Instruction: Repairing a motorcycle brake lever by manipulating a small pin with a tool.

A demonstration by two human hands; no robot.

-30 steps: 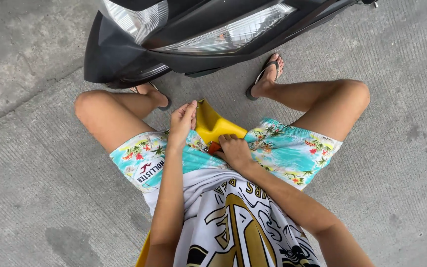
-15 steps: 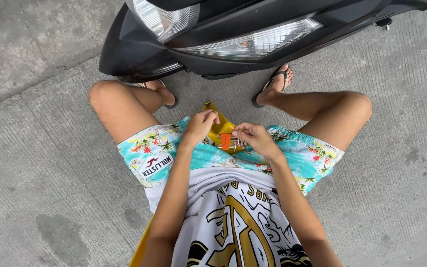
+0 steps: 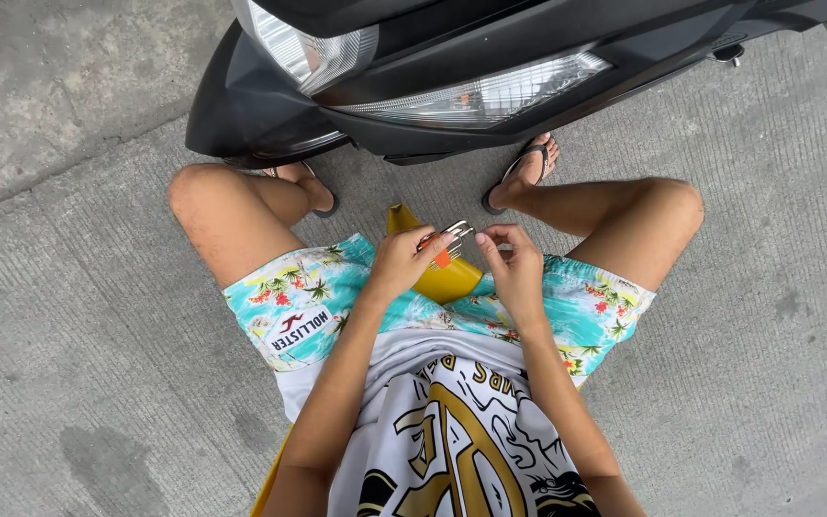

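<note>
I see the left hand [image 3: 402,260] curled around a small metal tool [image 3: 450,237], silvery, thin, with an orange bit [image 3: 442,258] just under it. Grip is narrow, fingers pinched on the tool; the thumb side is hidden behind the knuckles, so I can't tell how the thumb sits. The tool itself is too small to make out: could be pliers or a clip, I can't say which.

The right hand [image 3: 514,268] is just beside it, fingertips [image 3: 486,239] bent in toward the tool's end. Touching or a hair apart, I can't tell. It looks loosely closed, holding nothing that I can see, but the palm faces away from me.

Both hands hover over a yellow seat [image 3: 437,282] between the thighs; most of it is covered by the floral shorts [image 3: 318,297] and the hands, only a front wedge shows, plus a yellow sliver at the bottom edge by the left arm.

A black scooter front [image 3: 413,86] fills the top, its upper part cut off by the frame; a headlight lens [image 3: 490,94] shows. The left foot is half tucked under the scooter nose, the right sandal [image 3: 519,177] sits just beside it. White printed shirt [image 3: 452,440] is cut off at the bottom. Concrete ground [image 3: 69,316] all around.
</note>
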